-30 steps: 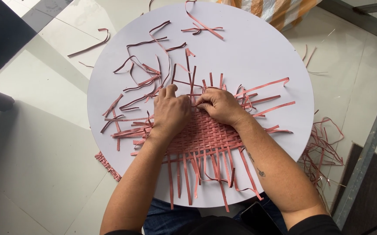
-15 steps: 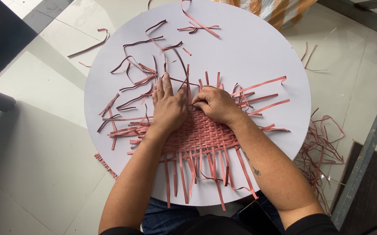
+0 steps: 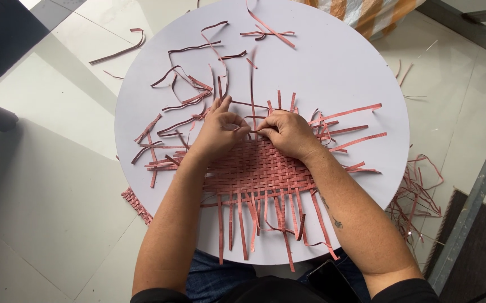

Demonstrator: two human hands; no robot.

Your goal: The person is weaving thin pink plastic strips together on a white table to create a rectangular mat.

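Observation:
A flat woven mat of pink strips (image 3: 265,168) lies on a round white table (image 3: 332,67), its loose ends sticking out on every side. My left hand (image 3: 219,132) rests at the mat's far edge and pinches a thin strip between thumb and fingers. Beside it, my right hand (image 3: 289,132) is curled over the same far edge, fingers gripping a strip where the two hands meet. Both forearms lie across the mat.
Loose pink and dark strips (image 3: 187,90) are scattered over the table's far left half. More strips (image 3: 422,193) lie in a pile on the tiled floor at the right. A small woven piece (image 3: 136,205) hangs at the table's left edge. A metal frame bar (image 3: 473,207) runs along the right.
My left hand's fingers, spread flat earlier, have closed into a pinch on a strip. Both hands stay at the mat's far edge.

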